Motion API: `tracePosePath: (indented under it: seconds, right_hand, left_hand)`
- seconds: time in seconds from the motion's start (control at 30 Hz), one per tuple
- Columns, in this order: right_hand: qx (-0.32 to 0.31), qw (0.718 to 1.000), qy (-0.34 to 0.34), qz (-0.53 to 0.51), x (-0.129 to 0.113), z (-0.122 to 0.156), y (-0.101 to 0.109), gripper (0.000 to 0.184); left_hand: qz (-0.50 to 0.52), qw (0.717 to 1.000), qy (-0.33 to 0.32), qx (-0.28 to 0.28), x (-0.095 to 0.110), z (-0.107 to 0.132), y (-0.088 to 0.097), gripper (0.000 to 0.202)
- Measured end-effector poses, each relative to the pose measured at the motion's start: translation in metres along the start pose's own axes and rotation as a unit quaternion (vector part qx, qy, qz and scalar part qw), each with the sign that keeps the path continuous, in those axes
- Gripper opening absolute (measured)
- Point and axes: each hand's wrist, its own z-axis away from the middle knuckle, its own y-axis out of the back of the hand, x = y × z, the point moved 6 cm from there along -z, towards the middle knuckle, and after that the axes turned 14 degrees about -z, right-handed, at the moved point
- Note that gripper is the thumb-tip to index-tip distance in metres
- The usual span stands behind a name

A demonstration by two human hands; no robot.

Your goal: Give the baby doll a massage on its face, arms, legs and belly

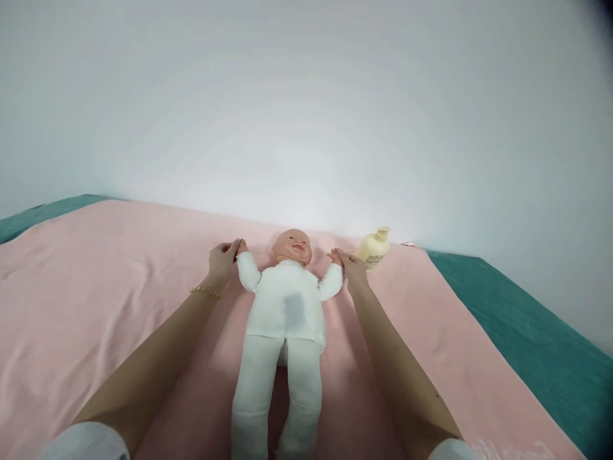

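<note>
A baby doll [271, 303] in white clothes lies on its back, its head toward the wall and its legs toward me. A grey patch marks the front of its top. Both of its arms are bent up beside its head. My left hand [223, 260] pinches the doll's hand on the left side. On the other side, my right hand [353, 267] has its fingers closed on the doll's other hand. Just beyond my right hand a pale yellow pump bottle [372, 248] leans on the cloth, its lower part partly hidden.
A pink cloth [158, 306] with some wrinkles spreads beneath the doll. Green covering [522, 313] shows past its edges at both sides. Behind everything rises a plain white wall [306, 115].
</note>
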Motion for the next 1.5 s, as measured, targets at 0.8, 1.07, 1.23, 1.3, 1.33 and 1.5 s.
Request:
tracePosePath:
  seconds: [0.8, 1.07, 1.23, 1.3, 1.33, 1.5]
  right_hand:
    - [0.074, 0.971, -0.063, 0.220, -0.033, 0.157, 0.108, 0.060]
    - [0.101, 0.987, -0.114, 0.045, 0.022, 0.172, 0.123, 0.059]
    - [0.029, 0.978, -0.170, -0.120, 0.030, 0.162, 0.117, 0.042]
    - [0.043, 0.968, -0.173, -0.178, 0.030, 0.159, 0.118, 0.038]
    - [0.057, 0.962, -0.171, -0.203, 0.030, 0.158, 0.119, 0.037]
    - [0.106, 0.943, -0.155, -0.274, 0.036, 0.150, 0.125, 0.040]
  left_hand:
    - [-0.067, 0.996, -0.059, -0.012, -0.023, 0.154, 0.094, 0.061]
    - [0.019, 0.996, 0.042, -0.079, -0.060, 0.165, 0.090, 0.038]
    - [0.176, 0.970, 0.075, -0.147, -0.060, 0.161, 0.087, 0.033]
    - [0.212, 0.966, 0.080, -0.125, -0.061, 0.159, 0.089, 0.033]
    - [0.209, 0.967, 0.076, -0.122, -0.061, 0.158, 0.089, 0.035]
    - [0.129, 0.984, 0.022, -0.119, -0.055, 0.137, 0.092, 0.050]
